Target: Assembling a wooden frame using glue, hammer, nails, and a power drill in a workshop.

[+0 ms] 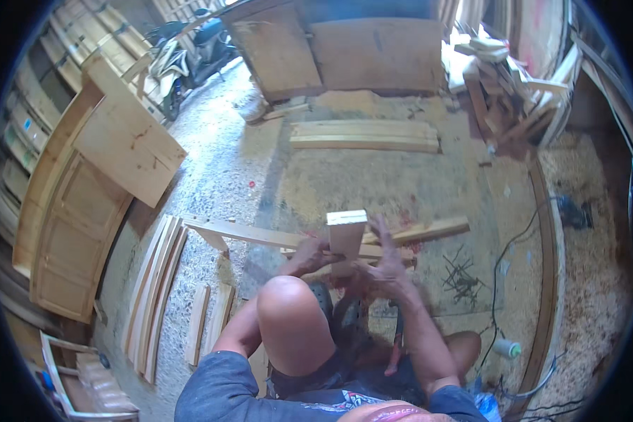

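A short, thick wooden board (346,243) stands upright in front of me, its pale sawn end facing up. My left hand (308,256) is at the board's left side, low down, with its fingers closed against it. On the other side is my right hand (388,271), its fingers stretched upward and apart along the board's right side, the thumb near its lower part. Long wooden strips (250,233) lie crosswise around the board's foot, and another strip (436,231) runs off to the right. My hands and raised knee hide where these pieces meet.
Loose nails (463,278) lie to the right, near a black cable (496,302) and a white bottle (506,348) with a green top. Stacked planks (364,136) lie ahead. Long strips (155,299) and a panelled wooden piece (81,232) are at left; scrap wood (503,105) is piled far right.
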The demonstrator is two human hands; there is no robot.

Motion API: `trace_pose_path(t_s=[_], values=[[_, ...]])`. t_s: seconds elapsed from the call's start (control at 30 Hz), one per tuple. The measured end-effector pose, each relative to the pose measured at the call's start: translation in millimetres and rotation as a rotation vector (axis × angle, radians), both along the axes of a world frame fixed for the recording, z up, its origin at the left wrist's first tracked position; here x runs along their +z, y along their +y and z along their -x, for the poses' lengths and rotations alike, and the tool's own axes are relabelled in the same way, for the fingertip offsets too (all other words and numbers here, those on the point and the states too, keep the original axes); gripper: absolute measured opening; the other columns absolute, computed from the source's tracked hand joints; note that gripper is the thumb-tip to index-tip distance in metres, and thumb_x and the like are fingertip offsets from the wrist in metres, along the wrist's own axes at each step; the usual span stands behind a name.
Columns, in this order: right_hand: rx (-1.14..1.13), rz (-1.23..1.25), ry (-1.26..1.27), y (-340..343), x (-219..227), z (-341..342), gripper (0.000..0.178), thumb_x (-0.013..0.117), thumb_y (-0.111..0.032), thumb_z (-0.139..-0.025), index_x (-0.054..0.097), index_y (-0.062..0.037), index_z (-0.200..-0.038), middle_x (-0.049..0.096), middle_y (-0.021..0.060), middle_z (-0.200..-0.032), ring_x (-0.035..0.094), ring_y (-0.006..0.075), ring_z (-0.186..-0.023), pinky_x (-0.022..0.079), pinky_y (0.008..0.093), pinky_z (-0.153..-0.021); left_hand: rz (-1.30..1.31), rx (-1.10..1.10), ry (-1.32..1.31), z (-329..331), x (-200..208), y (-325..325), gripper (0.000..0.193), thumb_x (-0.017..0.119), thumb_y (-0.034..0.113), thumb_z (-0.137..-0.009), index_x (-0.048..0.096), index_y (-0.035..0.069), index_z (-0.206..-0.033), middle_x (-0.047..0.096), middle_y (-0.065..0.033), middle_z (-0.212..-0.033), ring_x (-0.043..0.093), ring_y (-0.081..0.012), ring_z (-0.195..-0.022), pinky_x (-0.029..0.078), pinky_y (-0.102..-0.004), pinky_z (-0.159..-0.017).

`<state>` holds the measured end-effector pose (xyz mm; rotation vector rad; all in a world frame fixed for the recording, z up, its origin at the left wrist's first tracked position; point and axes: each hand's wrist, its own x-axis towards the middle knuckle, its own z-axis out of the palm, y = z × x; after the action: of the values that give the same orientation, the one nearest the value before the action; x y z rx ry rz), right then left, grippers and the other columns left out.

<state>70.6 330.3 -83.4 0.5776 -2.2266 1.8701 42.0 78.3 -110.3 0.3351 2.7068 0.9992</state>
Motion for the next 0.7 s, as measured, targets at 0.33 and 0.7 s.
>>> trace_pose_path(t_s=[0.33,0.7], values=[[0.010,0.282,-0.192,26,-51,-9,0.030,0.064,-0.005,-0.100,0.060,-0.0005,-0.130,0.068,0.0087,-0.119,0.066,0.0180,-0.111,0.053,0.0349,-0.098,0.754,-0.263,0.651,9,8,-31,0.069,0.087,0.029,-0.075,0.060,0.007,-0.135,0.066,-0.0177,-0.127,0.065,-0.0322,-0.122,0.053,-0.0485,-0.097],[-0.357,-0.094,-0.334,88,-12,-47,0.034,0.069,-0.011,-0.098,0.060,0.0064,-0.126,0.070,0.0128,-0.114,0.070,0.0214,-0.101,0.059,0.0333,-0.085,0.766,-0.220,0.533,61,187,-107,0.063,0.090,0.055,-0.065,0.064,0.006,-0.095,0.070,-0.0112,-0.077,0.072,-0.0278,-0.070,0.057,-0.0420,-0.068]])
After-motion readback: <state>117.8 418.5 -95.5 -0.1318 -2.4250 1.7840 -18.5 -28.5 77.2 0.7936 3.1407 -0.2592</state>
